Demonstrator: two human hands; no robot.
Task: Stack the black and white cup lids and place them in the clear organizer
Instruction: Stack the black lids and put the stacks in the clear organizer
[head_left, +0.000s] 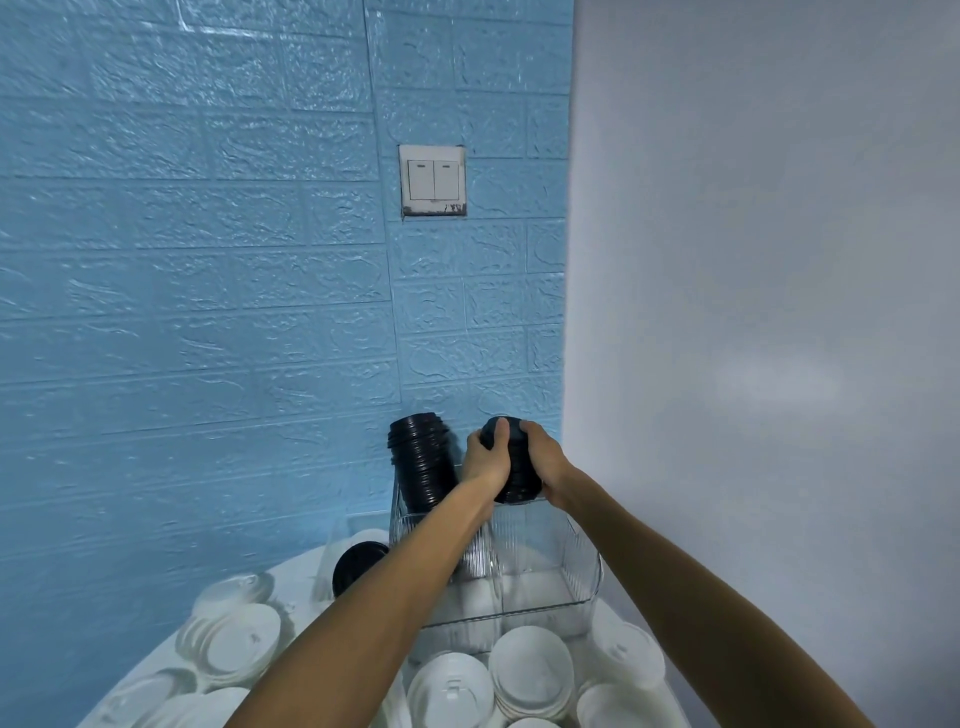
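Both hands up at the far edge of the worktop (306, 564), over the clear organizer (540, 561). Left hand (485, 460) and right hand (545, 460) wrapped around one stack of black lids (511, 467), one on each side, fingers curled over its top; each grip closed on that stack. Stack upright, its bottom edge level with the organizer's far rim, at the right-hand compartment. Cannot tell whether it touches the rim.

A second stack of black lids (421, 457) leaning in the organizer's far left compartment, tilted, top well above the rim. A loose black lid (358, 564) on edge just left of the organizer, beside the left forearm.

White lids in heaps along the near edge: a pile at the left (236, 642), one near the middle (449, 693), a neat stack just in front of the organizer (530, 670), more toward the right corner (626, 662).

Behind, a blue brick-pattern wall (182, 260) with a double light switch (432, 180); a plain grey wall (753, 260) on the right.
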